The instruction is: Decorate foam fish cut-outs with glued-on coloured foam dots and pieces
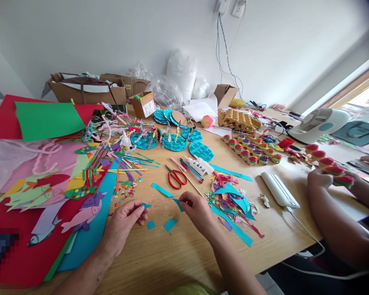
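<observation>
My left hand [127, 219] pinches a small piece of blue paper [146, 205] between thumb and fingers, just above the table. Across from it, my right hand [197, 211] grips another piece of blue paper [178, 204], its pointed end showing past the fingertips. Below and between the hands lie two loose blue paper scraps, a larger one [170, 224] and a smaller one [151, 224]. A blue paper strip [162, 190] rests a little farther off. Beyond it are red-handled scissors [176, 179], blades pointing away, beside pens [192, 170] and white glue bottles [199, 164].
Coloured paper sheets and fish cutouts [83, 215] cover the left side. A heap of paper scraps [230, 192] sits right of my right hand. Farther right are a white power bank [279, 189] with a cable, a fan [318, 125], and another person's arm [335, 217] holding a painted egg-carton strip [327, 164].
</observation>
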Available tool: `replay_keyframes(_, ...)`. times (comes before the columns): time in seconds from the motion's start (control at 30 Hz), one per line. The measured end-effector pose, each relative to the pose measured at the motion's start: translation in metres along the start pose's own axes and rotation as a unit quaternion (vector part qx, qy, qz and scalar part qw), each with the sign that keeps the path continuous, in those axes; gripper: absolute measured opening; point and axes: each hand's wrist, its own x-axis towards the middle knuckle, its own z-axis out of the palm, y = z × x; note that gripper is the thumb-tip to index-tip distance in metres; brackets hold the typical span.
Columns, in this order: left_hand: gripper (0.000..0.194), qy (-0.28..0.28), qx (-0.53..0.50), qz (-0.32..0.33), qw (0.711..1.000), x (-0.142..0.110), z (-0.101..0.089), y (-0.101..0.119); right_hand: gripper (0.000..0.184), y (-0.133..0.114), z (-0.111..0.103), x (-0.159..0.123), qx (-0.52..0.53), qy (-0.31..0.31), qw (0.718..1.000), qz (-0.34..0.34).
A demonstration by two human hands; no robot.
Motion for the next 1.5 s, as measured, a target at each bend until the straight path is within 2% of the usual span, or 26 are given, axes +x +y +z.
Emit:
replay_keyframes(0.1, 0.022, -0.007, -0.016, -0.009, 1.0, -0.001, 0.001, 0.0, 0.015, 0.007, -0.008, 0.005, -0.097, 0.018, 0.995, -0.021)
replay_keyframes(0.17, 0.023, -0.006, -0.017, -0.011, 1.0, 0.0, 0.0, -0.001, 0.019, 0.006, -0.011, 0.003, -0.128, 0.052, 0.99, -0.021)
replay_keyframes(0.23, 0.025, 0.001, -0.013, -0.006, 1.0, 0.001, -0.001, -0.004, 0.019, 0.002, -0.012, -0.003, -0.136, 0.051, 0.989, -0.034)
replay_keyframes(0.3, 0.025, 0.011, -0.007, 0.003, 1.0, 0.001, -0.002, -0.006, 0.018, -0.005, -0.012, -0.012, -0.139, -0.02, 0.987, -0.077)
replay_keyframes(0.4, 0.025, 0.014, 0.003, 0.017, 1.0, 0.002, -0.003, -0.008, 0.016, -0.014, -0.008, -0.022, -0.155, -0.142, 0.969, -0.128)
replay_keyframes(0.47, 0.024, 0.012, 0.015, 0.025, 1.0, 0.001, -0.003, -0.008, 0.015, -0.018, -0.003, -0.026, -0.173, -0.168, 0.961, -0.133)
replay_keyframes(0.6, 0.021, 0.014, 0.047, 0.045, 0.998, 0.0, -0.005, -0.01, 0.017, -0.026, 0.011, -0.024, -0.172, -0.151, 0.96, -0.158)
replay_keyframes(0.77, 0.02, 0.02, 0.057, 0.076, 0.995, 0.003, -0.007, -0.014, 0.014, -0.037, 0.034, -0.016, -0.204, -0.171, 0.942, -0.204)
replay_keyframes(0.87, 0.019, 0.028, 0.05, 0.086, 0.995, 0.004, -0.007, -0.014, 0.014, -0.04, 0.044, -0.011, -0.239, -0.161, 0.936, -0.202)
replay_keyframes(1.03, 0.018, 0.011, 0.049, 0.084, 0.995, 0.004, -0.008, -0.015, 0.017, -0.041, 0.048, -0.011, -0.262, -0.151, 0.933, -0.194)
replay_keyframes(1.17, 0.018, 0.013, 0.031, 0.067, 0.997, 0.004, -0.009, -0.015, 0.011, -0.039, 0.048, -0.012, -0.198, -0.137, 0.954, -0.181)
replay_keyframes(1.27, 0.018, 0.012, 0.009, 0.053, 0.998, 0.003, -0.008, -0.014, 0.01, -0.038, 0.046, -0.009, -0.102, -0.12, 0.975, -0.155)
replay_keyframes(1.37, 0.019, -0.005, -0.022, 0.034, 0.999, 0.0, -0.006, -0.012, 0.012, -0.037, 0.041, -0.004, 0.023, -0.106, 0.989, -0.099)
replay_keyframes(1.43, 0.019, -0.018, -0.062, 0.015, 0.998, -0.002, -0.005, -0.009, 0.011, -0.037, 0.037, 0.0, 0.131, -0.097, 0.985, -0.058)
replay_keyframes(1.5, 0.02, -0.032, -0.109, -0.007, 0.993, -0.004, -0.004, -0.007, 0.015, -0.037, 0.034, 0.004, 0.257, -0.102, 0.961, -0.016)
